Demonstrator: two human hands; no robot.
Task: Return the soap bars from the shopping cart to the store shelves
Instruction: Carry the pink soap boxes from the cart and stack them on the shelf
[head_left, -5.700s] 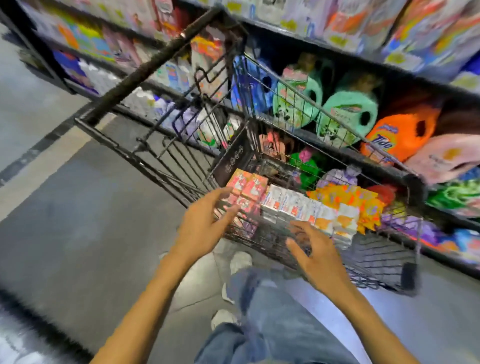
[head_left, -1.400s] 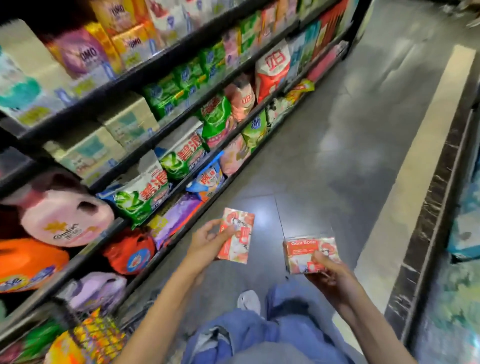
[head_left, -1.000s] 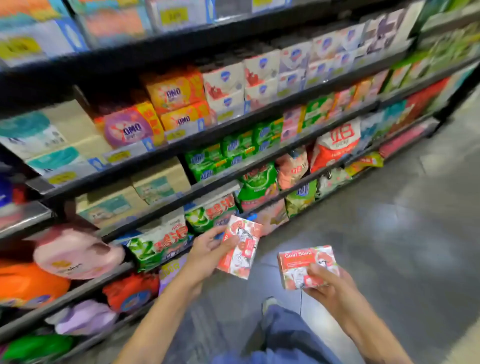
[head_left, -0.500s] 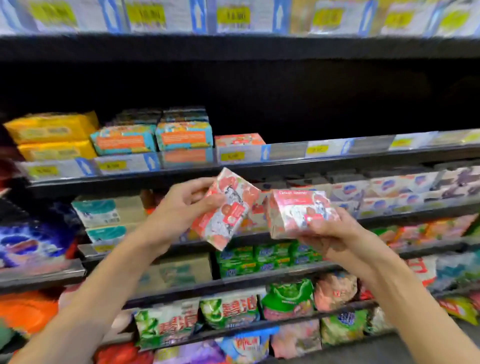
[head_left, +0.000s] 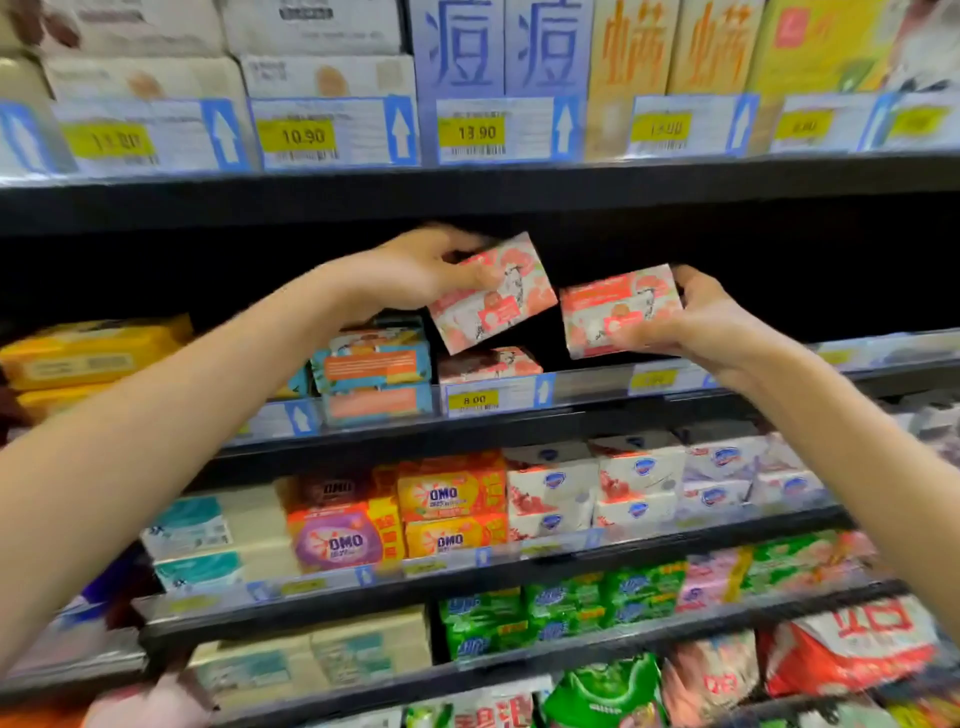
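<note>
My left hand (head_left: 415, 270) grips a pink and white soap bar box (head_left: 493, 293), tilted, above a matching soap bar (head_left: 488, 364) that lies on the shelf (head_left: 597, 410) behind an 8.00 price tag. My right hand (head_left: 701, 322) grips a second pink soap bar box (head_left: 618, 309), held just above the shelf's bare dark stretch to the right of that bar. The two held boxes are side by side, close together. The shopping cart is out of view.
Left of the soap spot stand teal and orange soap boxes (head_left: 374, 364) and yellow packs (head_left: 88, 348). The shelf above (head_left: 467, 192) hangs low over my hands. Below are OMO boxes (head_left: 447, 499), white soap packs (head_left: 597, 488) and green packs (head_left: 561, 613).
Both hands have risen with their soap boxes from chest height up into the dark shelf opening. My view has moved closer to the shelf.
</note>
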